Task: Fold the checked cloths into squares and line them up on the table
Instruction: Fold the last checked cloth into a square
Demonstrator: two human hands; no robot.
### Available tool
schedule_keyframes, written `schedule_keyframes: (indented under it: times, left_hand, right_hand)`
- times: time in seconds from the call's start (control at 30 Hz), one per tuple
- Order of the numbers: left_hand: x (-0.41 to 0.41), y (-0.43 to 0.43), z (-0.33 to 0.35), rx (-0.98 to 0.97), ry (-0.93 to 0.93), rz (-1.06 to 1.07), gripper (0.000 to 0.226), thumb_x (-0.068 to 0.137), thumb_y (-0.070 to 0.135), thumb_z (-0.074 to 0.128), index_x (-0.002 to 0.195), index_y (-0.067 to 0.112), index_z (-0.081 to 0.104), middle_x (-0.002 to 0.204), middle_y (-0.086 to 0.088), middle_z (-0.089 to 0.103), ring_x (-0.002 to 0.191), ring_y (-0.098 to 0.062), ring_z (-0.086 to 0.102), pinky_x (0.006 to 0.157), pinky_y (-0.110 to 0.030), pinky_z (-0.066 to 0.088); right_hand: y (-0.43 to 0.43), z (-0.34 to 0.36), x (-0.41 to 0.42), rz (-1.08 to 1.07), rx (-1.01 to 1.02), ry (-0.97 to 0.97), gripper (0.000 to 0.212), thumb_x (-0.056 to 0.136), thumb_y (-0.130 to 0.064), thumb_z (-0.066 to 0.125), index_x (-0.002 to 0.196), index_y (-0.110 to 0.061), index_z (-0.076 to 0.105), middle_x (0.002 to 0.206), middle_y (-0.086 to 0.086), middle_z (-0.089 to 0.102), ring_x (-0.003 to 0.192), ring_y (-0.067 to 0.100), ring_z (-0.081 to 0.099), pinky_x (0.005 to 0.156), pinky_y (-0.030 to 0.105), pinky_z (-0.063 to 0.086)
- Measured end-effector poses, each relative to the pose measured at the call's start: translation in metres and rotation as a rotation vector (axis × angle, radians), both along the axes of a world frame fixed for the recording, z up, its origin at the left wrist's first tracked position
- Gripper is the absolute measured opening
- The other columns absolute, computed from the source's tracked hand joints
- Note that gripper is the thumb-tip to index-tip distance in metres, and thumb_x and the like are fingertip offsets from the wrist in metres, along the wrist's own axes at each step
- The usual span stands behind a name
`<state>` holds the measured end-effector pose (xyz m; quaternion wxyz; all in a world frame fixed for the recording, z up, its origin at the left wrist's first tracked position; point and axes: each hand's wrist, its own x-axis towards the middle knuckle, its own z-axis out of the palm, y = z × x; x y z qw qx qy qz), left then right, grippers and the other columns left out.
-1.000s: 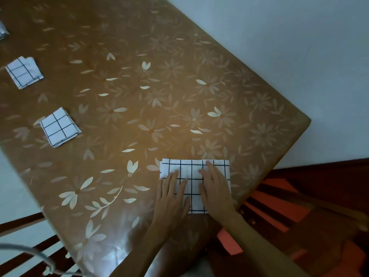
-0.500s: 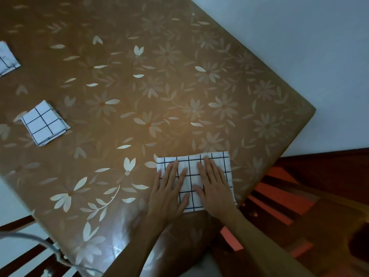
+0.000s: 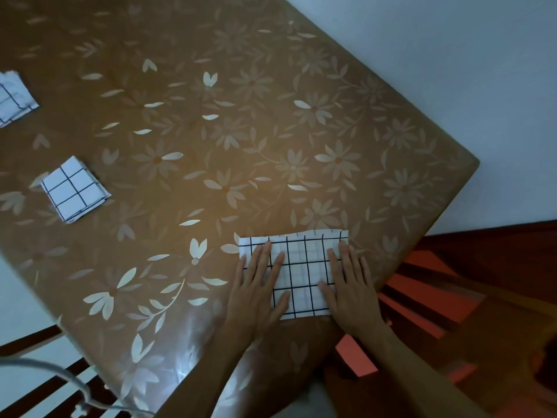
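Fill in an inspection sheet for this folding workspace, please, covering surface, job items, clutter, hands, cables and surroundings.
Surface: brown table with a glossy flower-patterned cover.
Job's things: checked cloth folded into a rectangle at the near edge, not yet square; folded square to the left; second folded square cut off by the picture's left edge.
Clutter: nothing seen.
Hands: left hand and right hand both flat, fingers straight, pressing the cloth's two ends.
Cables: grey cable runs across the chair at lower left.
Surroundings: dark wooden chair; pale wall; reddish-brown floor area at right.
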<state>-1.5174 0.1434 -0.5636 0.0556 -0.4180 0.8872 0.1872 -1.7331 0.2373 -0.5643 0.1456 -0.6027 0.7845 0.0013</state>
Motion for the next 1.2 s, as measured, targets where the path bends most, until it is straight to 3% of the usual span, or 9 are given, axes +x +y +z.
schedule_keyframes:
  times: [0.1, 0.23, 0.3, 0.5, 0.63, 0.8, 0.93, 1.07, 1.2]
  left_hand:
    - [-0.004, -0.006, 0.008, 0.036, 0.026, 0.034, 0.078, 0.089, 0.061, 0.045, 0.156, 0.025, 0.027, 0.166, -0.006, 0.009, 0.153, -0.024, 0.007, 0.121, -0.053, 0.015]
    - [-0.025, -0.035, 0.027, 0.087, 0.170, 0.231, 0.055, 0.083, 0.055, 0.063, 0.130, 0.026, 0.059, 0.140, -0.003, 0.047, 0.129, -0.024, 0.044, 0.107, -0.044, 0.041]
    - [-0.033, -0.056, 0.031, 0.038, 0.191, 0.274, 0.048, 0.088, 0.044, 0.066, 0.130, 0.021, 0.058, 0.130, -0.005, 0.050, 0.117, -0.026, 0.051, 0.094, -0.040, 0.050]
    - [-0.038, -0.086, 0.038, 0.081, -0.092, 0.185, 0.067, 0.090, 0.049, 0.064, 0.144, 0.016, 0.040, 0.152, -0.009, 0.037, 0.129, -0.029, 0.047, 0.101, -0.040, 0.044]
    - [-0.031, -0.077, 0.041, 0.144, -0.134, 0.224, 0.054, 0.087, 0.049, 0.067, 0.127, 0.016, 0.054, 0.130, -0.010, 0.057, 0.107, -0.028, 0.061, 0.083, -0.042, 0.054]
    - [-0.016, -0.056, 0.040, 0.200, -0.086, 0.301, 0.075, 0.086, 0.039, 0.066, 0.148, 0.014, 0.031, 0.116, -0.015, 0.065, 0.100, -0.032, 0.063, 0.080, -0.040, 0.053]
    - [-0.010, -0.036, 0.061, 0.180, -0.071, 0.395, 0.048, 0.089, 0.033, 0.064, 0.133, 0.018, 0.054, 0.101, -0.007, 0.070, 0.095, -0.025, 0.064, 0.073, -0.030, 0.044]
    - [-0.001, -0.019, 0.063, 0.507, 0.115, 0.731, 0.037, 0.084, 0.022, 0.070, 0.118, 0.011, 0.065, 0.086, -0.009, 0.069, 0.081, -0.025, 0.065, 0.074, -0.033, 0.052]
    - [0.001, 0.010, 0.081, 0.890, 0.457, 1.139, 0.011, 0.089, 0.009, 0.069, 0.092, -0.002, 0.071, 0.075, -0.011, 0.070, 0.070, -0.024, 0.065, 0.067, -0.032, 0.054]
  right_hand:
    - [-0.003, 0.005, 0.002, -0.018, -0.014, -0.015, 0.071, 0.097, -0.049, 0.043, 0.155, -0.013, 0.024, 0.163, 0.014, 0.012, 0.151, 0.025, 0.009, 0.121, 0.047, 0.014]
    - [-0.009, 0.010, 0.001, -0.043, -0.018, -0.056, 0.069, 0.093, -0.049, 0.045, 0.151, -0.014, 0.032, 0.161, 0.015, 0.020, 0.150, 0.026, 0.016, 0.121, 0.046, 0.018]
    - [-0.013, 0.014, 0.002, -0.058, -0.031, -0.076, 0.068, 0.091, -0.049, 0.044, 0.148, -0.013, 0.036, 0.159, 0.016, 0.024, 0.148, 0.027, 0.019, 0.120, 0.045, 0.018]
    - [-0.011, 0.031, 0.008, -0.050, -0.140, -0.183, 0.056, 0.093, -0.039, 0.042, 0.146, -0.019, 0.039, 0.158, 0.009, 0.030, 0.145, 0.023, 0.027, 0.116, 0.041, 0.022]
    - [0.006, 0.034, 0.012, 0.027, -0.154, -0.235, 0.049, 0.091, -0.029, 0.050, 0.139, -0.019, 0.046, 0.149, 0.008, 0.043, 0.136, 0.021, 0.042, 0.112, 0.041, 0.036]
    - [0.026, 0.035, 0.012, 0.035, -0.132, -0.311, 0.048, 0.091, -0.024, 0.057, 0.138, -0.017, 0.050, 0.142, 0.006, 0.051, 0.131, 0.021, 0.047, 0.108, 0.044, 0.041]
    - [0.036, 0.048, 0.005, 0.053, -0.148, -0.363, 0.044, 0.095, -0.023, 0.053, 0.139, -0.016, 0.050, 0.140, 0.002, 0.051, 0.131, 0.016, 0.044, 0.112, 0.030, 0.031]
    - [0.043, 0.062, -0.002, 0.090, -0.173, -0.390, 0.037, 0.095, -0.019, 0.052, 0.132, -0.022, 0.053, 0.127, -0.005, 0.054, 0.119, 0.011, 0.049, 0.103, 0.026, 0.039]
    - [0.049, 0.066, -0.009, 0.214, -0.062, -0.365, 0.057, 0.088, -0.007, 0.053, 0.141, -0.024, 0.044, 0.139, -0.007, 0.045, 0.130, 0.015, 0.040, 0.109, 0.029, 0.034]
